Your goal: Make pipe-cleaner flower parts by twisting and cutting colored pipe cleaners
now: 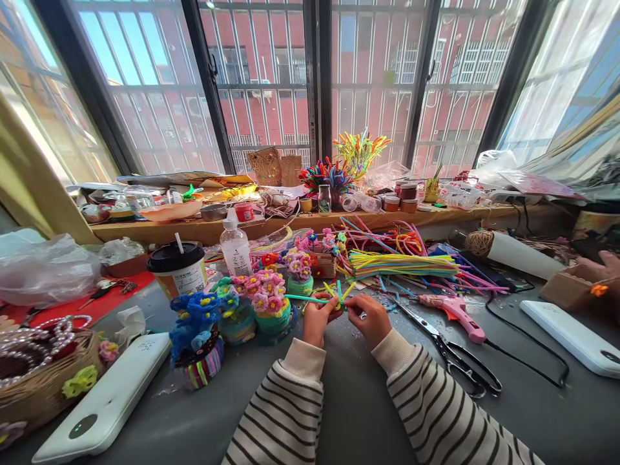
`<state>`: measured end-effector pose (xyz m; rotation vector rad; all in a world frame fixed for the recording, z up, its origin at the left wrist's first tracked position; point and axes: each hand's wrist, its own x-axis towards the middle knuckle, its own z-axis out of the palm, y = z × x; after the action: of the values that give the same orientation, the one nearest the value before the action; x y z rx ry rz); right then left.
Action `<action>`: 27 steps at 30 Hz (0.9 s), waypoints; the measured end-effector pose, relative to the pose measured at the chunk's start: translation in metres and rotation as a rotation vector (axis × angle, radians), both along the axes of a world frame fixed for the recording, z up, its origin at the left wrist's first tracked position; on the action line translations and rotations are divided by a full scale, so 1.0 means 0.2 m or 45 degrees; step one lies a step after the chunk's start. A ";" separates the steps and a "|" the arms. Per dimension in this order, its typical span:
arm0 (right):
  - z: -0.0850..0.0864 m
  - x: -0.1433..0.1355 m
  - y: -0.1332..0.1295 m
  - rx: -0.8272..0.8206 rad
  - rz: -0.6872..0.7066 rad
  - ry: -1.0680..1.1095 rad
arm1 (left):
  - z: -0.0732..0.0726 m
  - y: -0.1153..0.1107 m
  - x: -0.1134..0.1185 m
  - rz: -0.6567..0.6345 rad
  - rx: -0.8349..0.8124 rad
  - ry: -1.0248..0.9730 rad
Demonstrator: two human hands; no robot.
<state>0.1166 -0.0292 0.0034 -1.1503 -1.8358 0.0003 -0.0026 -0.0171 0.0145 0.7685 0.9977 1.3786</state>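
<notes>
My left hand (320, 320) pinches a turquoise pipe cleaner (305, 298), whose long end sticks out to the left. At its other end, short yellow and turquoise pieces fan out between my hands. My right hand (372, 320) is closed on the yellow pipe cleaner (349, 290) part of this small piece; the fingertips hide the exact grip. Just left stand small pots of pipe-cleaner flowers: a pink bunch (264, 290), a blue bunch (194, 323) and a smaller pink-topped pot (300, 284). Behind lies a bundle of yellow and green pipe cleaners (402, 265).
Scissors (450, 352) and a pink glue gun (458, 313) with a black cord lie at right. White power banks (104, 394) flank both sides. A lidded cup (179, 268) and bottle (234, 245) stand at left. Another person's hand (608, 266) shows at the right edge.
</notes>
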 end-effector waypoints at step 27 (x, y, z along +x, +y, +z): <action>0.00 -0.01 0.02 -0.804 0.318 0.842 | 0.00 -0.01 -0.01 0.067 0.042 0.047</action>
<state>0.1146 -0.0257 0.0024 -1.1297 -1.3786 1.0422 -0.0052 -0.0194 0.0139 0.7997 1.0326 1.4333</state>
